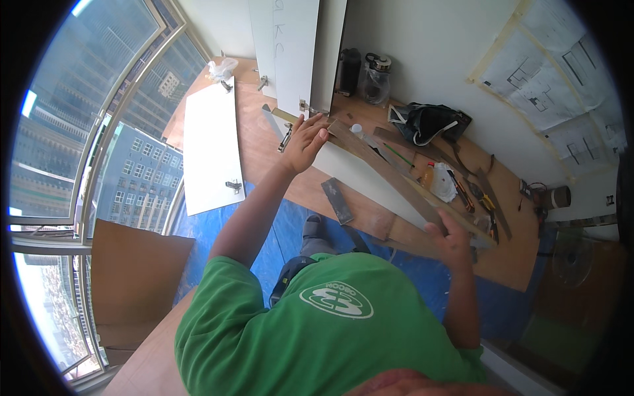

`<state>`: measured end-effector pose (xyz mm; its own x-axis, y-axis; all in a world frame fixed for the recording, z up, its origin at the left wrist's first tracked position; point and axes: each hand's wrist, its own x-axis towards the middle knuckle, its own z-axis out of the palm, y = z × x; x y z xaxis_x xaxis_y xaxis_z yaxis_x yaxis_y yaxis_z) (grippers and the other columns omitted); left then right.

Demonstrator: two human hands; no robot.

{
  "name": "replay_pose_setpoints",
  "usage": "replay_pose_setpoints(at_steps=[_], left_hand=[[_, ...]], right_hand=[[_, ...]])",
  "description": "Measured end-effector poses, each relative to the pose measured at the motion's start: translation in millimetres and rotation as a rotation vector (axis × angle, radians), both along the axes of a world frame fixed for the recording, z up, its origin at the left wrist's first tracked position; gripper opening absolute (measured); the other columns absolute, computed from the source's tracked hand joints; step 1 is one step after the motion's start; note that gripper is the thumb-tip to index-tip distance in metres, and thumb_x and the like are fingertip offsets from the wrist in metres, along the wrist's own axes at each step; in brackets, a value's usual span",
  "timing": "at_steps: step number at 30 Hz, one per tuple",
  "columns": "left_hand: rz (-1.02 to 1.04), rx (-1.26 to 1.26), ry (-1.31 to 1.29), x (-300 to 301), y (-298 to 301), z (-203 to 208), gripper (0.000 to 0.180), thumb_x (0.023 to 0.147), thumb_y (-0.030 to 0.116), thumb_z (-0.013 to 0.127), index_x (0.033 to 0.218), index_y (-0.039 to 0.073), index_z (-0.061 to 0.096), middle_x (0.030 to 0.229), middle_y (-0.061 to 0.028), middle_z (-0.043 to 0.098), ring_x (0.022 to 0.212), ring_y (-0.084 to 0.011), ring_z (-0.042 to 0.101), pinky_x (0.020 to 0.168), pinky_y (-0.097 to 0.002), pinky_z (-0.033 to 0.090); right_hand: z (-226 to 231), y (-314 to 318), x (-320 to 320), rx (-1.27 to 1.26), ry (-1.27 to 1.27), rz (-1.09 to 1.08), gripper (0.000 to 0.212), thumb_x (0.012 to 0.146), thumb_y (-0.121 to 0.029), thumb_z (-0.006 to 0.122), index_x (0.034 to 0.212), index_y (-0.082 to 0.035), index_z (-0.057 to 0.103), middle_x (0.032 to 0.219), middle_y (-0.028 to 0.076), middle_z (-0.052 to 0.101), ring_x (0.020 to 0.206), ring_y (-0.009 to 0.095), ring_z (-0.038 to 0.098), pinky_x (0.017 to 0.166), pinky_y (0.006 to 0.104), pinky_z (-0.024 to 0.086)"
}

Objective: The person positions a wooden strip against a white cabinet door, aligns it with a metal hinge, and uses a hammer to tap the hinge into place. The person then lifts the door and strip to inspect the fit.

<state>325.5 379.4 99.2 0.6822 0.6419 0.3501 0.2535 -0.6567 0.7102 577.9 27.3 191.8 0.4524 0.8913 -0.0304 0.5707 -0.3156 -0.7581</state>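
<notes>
Nearest the camera is the person's green shirt (330, 330), with both bare forearms reaching forward from it. The right hand (450, 239) grips the near end of a long wooden-edged panel (383, 175), its fingers (441, 230) curled over the top edge. The panel runs slantwise from there up toward the left, its pale face turned down toward the floor. At its far end the left hand (307, 140) is clasped on it too, thumb and fingers wrapped round the edge just below the white cabinet doors (294, 53). Under the panel lies blue floor sheeting (264, 231), and the person's grey shoe (314, 228) shows beside a dark flat strip (337, 201). Further out the floor is brown board (264, 152), where a white door panel with hinges (211, 148) lies flat to the left. To the right of the held panel sit a white bottle (444, 183) and some hand tools (479, 198), then a black tool bag (429, 122) against the wall. Furthest off, a dark flask (348, 71) and a clear jug (376, 79) stand by the cabinet, and drawings (555, 86) are taped to the wall.
</notes>
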Motion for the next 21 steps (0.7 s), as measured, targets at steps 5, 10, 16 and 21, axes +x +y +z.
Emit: replay_pose_setpoints(at_steps=[5,10,16,21], left_hand=[[0.024,-0.021,-0.019,0.5,1.1,-4.5,0.056,0.111,0.049,0.039,0.133,0.007,0.069,0.141,-0.0122,0.066,0.153,-0.0333,0.04,0.13,-0.0525,0.012],[0.06,-0.005,0.02,4.9,-3.6,0.5,0.05,0.108,0.05,0.05,0.131,0.011,0.072,0.137,-0.0119,0.068,0.152,-0.0319,0.042,0.13,-0.0536,0.012],[0.091,-0.005,0.148,11.0,-8.5,11.2,0.039,0.106,0.045,0.058,0.126,0.016,0.075,0.128,-0.0094,0.071,0.15,-0.0301,0.044,0.13,-0.0554,0.011],[0.033,-0.023,0.034,5.0,8.3,-10.7,0.031,0.105,0.034,0.057,0.124,0.017,0.076,0.133,-0.0058,0.071,0.148,-0.0291,0.045,0.13,-0.0548,0.011]], right_hand=[[-1.7,8.8,-5.4,0.003,0.029,-0.001,0.059,0.095,-0.039,0.08,0.133,0.004,0.067,0.109,0.021,0.076,0.099,0.024,0.073,0.09,0.0355,0.055],[-10.0,5.4,-2.8,0.005,0.009,-0.008,0.057,0.095,-0.038,0.08,0.132,0.004,0.067,0.109,0.022,0.076,0.099,0.022,0.073,0.09,0.0347,0.056],[2.8,2.4,-7.4,-0.043,0.063,-0.006,0.055,0.095,-0.036,0.081,0.131,0.004,0.068,0.1,0.019,0.076,0.09,0.018,0.071,0.085,0.0333,0.056],[6.2,3.9,-7.4,-0.029,0.021,0.012,0.055,0.095,-0.035,0.081,0.131,0.004,0.068,0.098,0.018,0.076,0.088,0.018,0.071,0.083,0.0336,0.056]])
